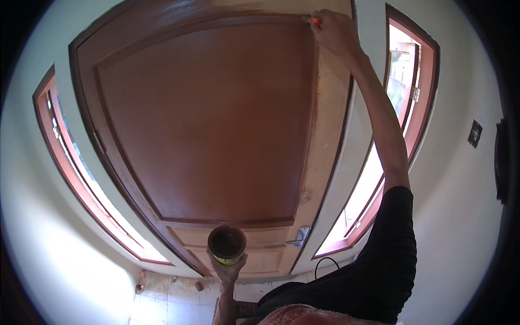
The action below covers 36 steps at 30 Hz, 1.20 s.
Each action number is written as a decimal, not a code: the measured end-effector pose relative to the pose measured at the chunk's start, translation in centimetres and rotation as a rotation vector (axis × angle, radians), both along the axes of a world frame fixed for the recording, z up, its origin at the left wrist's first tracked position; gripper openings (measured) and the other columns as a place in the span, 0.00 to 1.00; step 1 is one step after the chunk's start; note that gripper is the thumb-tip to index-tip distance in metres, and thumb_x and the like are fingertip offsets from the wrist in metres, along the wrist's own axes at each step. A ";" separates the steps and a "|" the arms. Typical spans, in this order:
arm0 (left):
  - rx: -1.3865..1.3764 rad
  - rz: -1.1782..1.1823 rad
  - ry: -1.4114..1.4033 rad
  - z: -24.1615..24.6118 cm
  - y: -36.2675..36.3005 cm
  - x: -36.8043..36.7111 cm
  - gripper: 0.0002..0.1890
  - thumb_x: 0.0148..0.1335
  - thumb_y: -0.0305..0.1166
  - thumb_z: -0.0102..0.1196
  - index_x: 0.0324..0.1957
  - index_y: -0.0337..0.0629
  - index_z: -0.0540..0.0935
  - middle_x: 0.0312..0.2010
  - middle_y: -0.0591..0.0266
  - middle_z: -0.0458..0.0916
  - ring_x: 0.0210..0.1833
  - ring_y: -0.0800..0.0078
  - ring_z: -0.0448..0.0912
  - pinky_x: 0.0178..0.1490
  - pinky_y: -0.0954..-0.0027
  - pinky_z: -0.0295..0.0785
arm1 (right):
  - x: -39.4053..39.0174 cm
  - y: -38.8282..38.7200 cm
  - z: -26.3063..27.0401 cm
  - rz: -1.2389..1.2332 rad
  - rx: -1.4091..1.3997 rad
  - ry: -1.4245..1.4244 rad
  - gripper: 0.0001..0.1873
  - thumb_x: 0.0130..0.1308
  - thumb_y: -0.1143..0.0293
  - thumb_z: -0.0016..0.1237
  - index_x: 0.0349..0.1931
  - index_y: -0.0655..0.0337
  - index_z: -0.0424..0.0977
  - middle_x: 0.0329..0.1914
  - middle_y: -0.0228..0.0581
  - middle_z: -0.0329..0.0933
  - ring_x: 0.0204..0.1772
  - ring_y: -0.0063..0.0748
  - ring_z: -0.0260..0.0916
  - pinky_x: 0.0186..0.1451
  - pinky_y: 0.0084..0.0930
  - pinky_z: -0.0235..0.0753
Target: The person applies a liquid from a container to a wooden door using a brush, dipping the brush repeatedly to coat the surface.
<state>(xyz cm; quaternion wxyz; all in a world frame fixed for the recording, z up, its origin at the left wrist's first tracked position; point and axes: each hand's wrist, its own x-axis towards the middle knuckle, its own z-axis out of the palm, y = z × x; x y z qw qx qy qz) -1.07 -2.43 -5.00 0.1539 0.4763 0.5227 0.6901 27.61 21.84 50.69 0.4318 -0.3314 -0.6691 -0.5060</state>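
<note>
My left hand (228, 271) grips a small open can (227, 261) from below, its outside yellow-green and its inside dark brown. The can is upright in front of the lower part of a wooden door (207, 122). High at the door's upper right, my right hand (335, 34) is closed around a paintbrush (315, 21), of which a bit of orange handle shows. Its bristles are mostly hidden, near the top right corner of the large panel. That panel and the left stile are brown. The right stile (331, 105) and lower panels are pale wood, and the top rail is streaked wet brown.
A metal door handle (301, 237) sticks out at the lower right. Narrow windows with reddish frames flank the door, left (89, 183) and right (424, 97). Small debris (198, 286) lies on the white tiled floor (183, 302). A wall box (475, 133) is at right.
</note>
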 end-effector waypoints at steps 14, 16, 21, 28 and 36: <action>-0.011 0.174 0.036 -0.1 -2.3 -0.9 0.56 0.37 0.32 0.82 0.70 0.38 0.64 0.60 0.51 0.74 0.61 0.59 0.76 0.66 0.58 0.72 | -19.8 2.0 -1.1 0.650 -0.007 -0.430 0.11 0.72 0.61 0.51 0.43 0.58 0.79 0.43 0.45 0.81 0.44 0.48 0.82 0.43 0.44 0.82; -0.005 0.143 0.029 -0.1 -1.9 -0.7 0.56 0.37 0.33 0.82 0.70 0.38 0.64 0.60 0.51 0.75 0.61 0.59 0.76 0.66 0.58 0.72 | -17.0 4.4 -0.3 0.591 0.004 -0.449 0.12 0.72 0.60 0.51 0.46 0.58 0.78 0.43 0.48 0.80 0.46 0.49 0.82 0.45 0.44 0.82; 0.033 0.164 0.008 1.4 -1.8 -0.1 0.52 0.33 0.36 0.83 0.63 0.37 0.68 0.53 0.52 0.77 0.55 0.58 0.77 0.60 0.56 0.73 | -7.8 4.0 -2.7 0.474 0.065 -0.080 0.01 0.67 0.73 0.51 0.37 0.55 0.73 0.35 0.37 0.76 0.33 0.43 0.78 0.34 0.42 0.76; -0.030 0.082 0.000 1.7 -1.3 0.5 0.53 0.33 0.37 0.84 0.64 0.37 0.67 0.53 0.52 0.77 0.55 0.59 0.78 0.59 0.56 0.74 | 0.1 1.7 -3.0 0.154 0.204 0.094 0.05 0.63 0.70 0.55 0.38 0.58 0.81 0.35 0.40 0.81 0.37 0.42 0.82 0.36 0.40 0.82; 0.019 0.113 0.017 1.1 -1.7 -0.3 0.52 0.34 0.34 0.83 0.64 0.36 0.68 0.54 0.53 0.75 0.56 0.60 0.76 0.61 0.57 0.73 | -4.9 0.8 -1.7 0.011 0.094 0.186 0.06 0.63 0.73 0.54 0.29 0.63 0.81 0.30 0.46 0.82 0.33 0.46 0.84 0.34 0.41 0.84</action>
